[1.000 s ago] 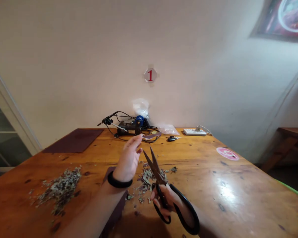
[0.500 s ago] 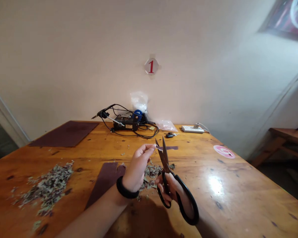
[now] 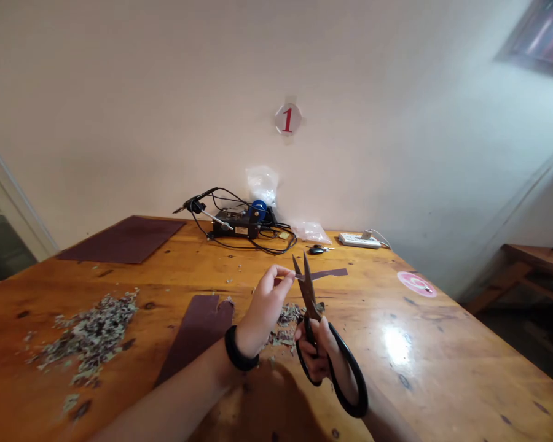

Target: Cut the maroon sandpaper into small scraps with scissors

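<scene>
My left hand [image 3: 268, 301], with a black band on its wrist, is closed in a pinch on one end of a thin dark maroon strip [image 3: 330, 273]. That strip runs rightward past the scissor blades, and its far end is straight. My right hand [image 3: 320, 347] grips a pair of black-handled scissors [image 3: 309, 294], fingers through the loops. The blades point up and stand a little apart, with the strip crossing at them. Small cut scraps [image 3: 286, 325] lie on the table beneath both hands. A larger maroon sheet [image 3: 191, 334], ragged at its top right corner, lies left of my left hand.
A heap of cut scraps [image 3: 94, 334] covers part of the table's left. Behind it lies a big maroon sheet [image 3: 124, 239]. Along the back are a soldering station [image 3: 235, 224] with cables, plastic bags [image 3: 311, 232], keys [image 3: 319, 249] and a power strip [image 3: 359, 240]. A pink round sticker [image 3: 417, 283] is at right.
The camera view has shifted slightly. More of the strip now shows to the right of the blades, and the blades are a little closer together. Both hands keep their holds.
</scene>
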Action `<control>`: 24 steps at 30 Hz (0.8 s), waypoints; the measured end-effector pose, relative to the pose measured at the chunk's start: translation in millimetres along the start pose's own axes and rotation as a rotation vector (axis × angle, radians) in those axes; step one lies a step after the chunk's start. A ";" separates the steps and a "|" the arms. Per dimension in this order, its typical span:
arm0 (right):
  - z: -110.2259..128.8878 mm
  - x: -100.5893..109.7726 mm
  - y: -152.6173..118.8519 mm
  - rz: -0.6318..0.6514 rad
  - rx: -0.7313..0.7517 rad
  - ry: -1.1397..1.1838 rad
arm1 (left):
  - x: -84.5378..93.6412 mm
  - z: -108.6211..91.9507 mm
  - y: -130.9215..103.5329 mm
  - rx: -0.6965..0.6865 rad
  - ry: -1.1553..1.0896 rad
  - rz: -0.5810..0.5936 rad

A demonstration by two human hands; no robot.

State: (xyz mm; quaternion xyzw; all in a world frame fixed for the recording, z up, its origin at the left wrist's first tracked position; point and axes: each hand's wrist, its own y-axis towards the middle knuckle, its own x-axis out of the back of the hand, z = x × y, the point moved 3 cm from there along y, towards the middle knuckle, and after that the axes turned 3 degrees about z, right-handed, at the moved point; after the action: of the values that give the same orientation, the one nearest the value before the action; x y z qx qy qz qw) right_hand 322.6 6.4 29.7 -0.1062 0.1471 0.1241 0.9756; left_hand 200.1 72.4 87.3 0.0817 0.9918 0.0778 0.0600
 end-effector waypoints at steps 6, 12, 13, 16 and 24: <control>-42.9 39.6 25.0 0.013 -0.211 0.020 | -5.8 -0.4 -3.6 0.016 -0.049 0.068; -56.0 57.2 26.2 -0.038 -0.197 0.026 | -7.0 -2.4 -6.2 0.012 -0.097 0.099; -54.9 52.0 24.1 -0.040 -0.190 0.018 | -6.8 -1.9 -6.1 0.013 -0.102 0.101; -47.3 30.5 14.4 -0.098 -0.074 0.006 | -6.8 0.6 -5.7 0.018 -0.114 0.100; -15.5 -1.9 -4.1 -0.175 0.009 -0.062 | -8.0 2.6 -5.5 0.015 -0.118 0.104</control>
State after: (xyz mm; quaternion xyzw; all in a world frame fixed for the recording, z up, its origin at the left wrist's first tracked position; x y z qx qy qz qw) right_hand 317.9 -1.6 16.5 -0.1104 0.1073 0.0408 0.9872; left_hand 207.5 66.0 84.7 0.1379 0.9815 0.0686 0.1138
